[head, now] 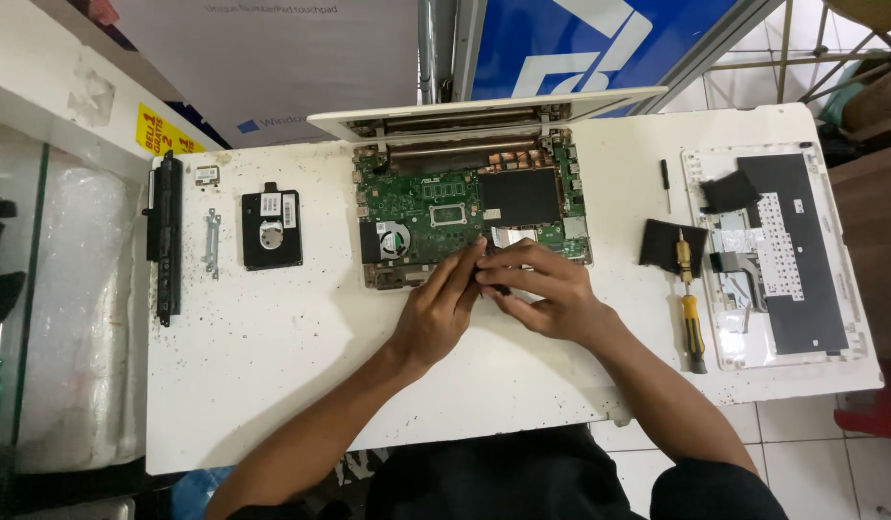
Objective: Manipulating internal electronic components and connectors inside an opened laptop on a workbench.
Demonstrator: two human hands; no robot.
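An opened white laptop point(464, 197) lies on the white table point(272, 366) with its green circuit board, fan and black panel exposed. Both hands meet over its front edge. My left hand point(440, 308) pinches with its fingertips at a small dark part near the board's lower middle. Touching the same spot, my right hand point(542, 289) curls its fingers around that small dark part. What exactly lies between the fingers is hidden.
A long black battery point(164, 236) lies at the far left, beside a metal bracket point(212, 243) and a black hard drive point(271, 229). On the right lie a yellow-handled screwdriver point(691, 318), a black cloth point(667, 243), a thin black tool point(665, 181) and the upturned keyboard cover point(782, 260).
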